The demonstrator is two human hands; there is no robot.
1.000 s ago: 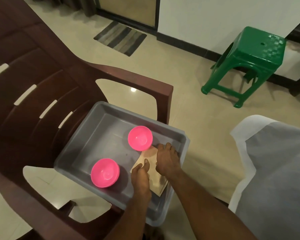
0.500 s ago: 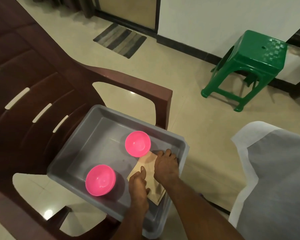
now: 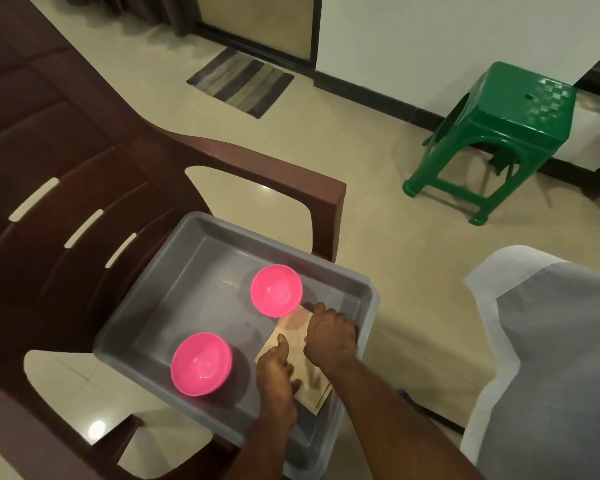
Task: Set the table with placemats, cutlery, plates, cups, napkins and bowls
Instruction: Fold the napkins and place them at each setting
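On the far left stands the brown plastic chair (image 3: 84,188), and on its seat rests the grey tub (image 3: 368,306) you are working from. Inside it, toward the near left, sits one pink bowl (image 3: 201,363); a second pink bowl (image 3: 276,290) lies farther in, its rim just touching the far corner of the beige napkins (image 3: 300,362).

Your left hand (image 3: 276,372) now lies over the near-left part of the napkin stack, thumb stretched along the top sheet and fingers bent against the paper; whether they have actually pinched a sheet cannot be told from here. Your right hand (image 3: 329,336) covers the far-right part of the stack beside the tub wall, fingers curled down onto it, again with the hold itself hidden under the knuckles.

Compared with a second ago, both hands have stayed on the napkins and have only shifted slightly; your left thumb has crept a little farther along the sheet, and your head has dipped, so the tub sits lower in view. The stack has not left the tub floor. You appear to be separating or gathering napkins, so this item is not yet on its way.

To the right, the white-covered table (image 3: 551,358) waits, with the green stool (image 3: 520,109) far beyond it.
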